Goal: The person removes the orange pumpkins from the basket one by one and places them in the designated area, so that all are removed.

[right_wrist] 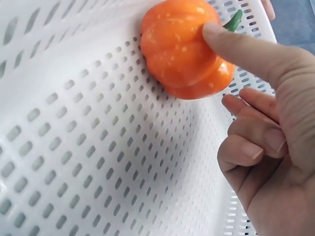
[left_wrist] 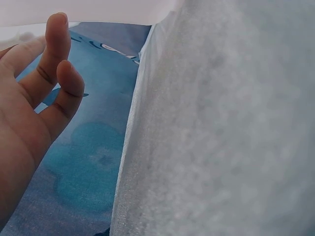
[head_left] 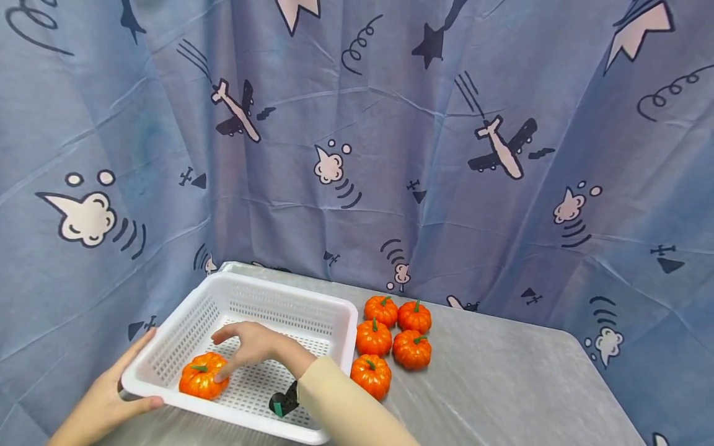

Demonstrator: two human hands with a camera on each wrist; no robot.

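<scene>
A white perforated plastic basket [head_left: 334, 347] stands on the table. Inside, at its near-left corner, sits a small orange pumpkin [head_left: 202, 379] with a green stem. My right hand [head_left: 253, 347] reaches into the basket; its thumb touches the pumpkin's side in the right wrist view, while the other fingers, loosely bent, stay off it. At the basket's near-left outer corner, my left hand [head_left: 108, 396] holds on, thumb by the front wall and fingers along the left side. The left wrist view shows two bent fingers [left_wrist: 69, 83] below the basket's white underside.
Right of the basket, several orange pumpkins [head_left: 374, 337] stand close together on the grey table [head_left: 502, 378]. A black piece with a green tab [head_left: 283, 399] shows by the right sleeve. Behind and to the left hangs a blue patterned curtain [head_left: 368, 229].
</scene>
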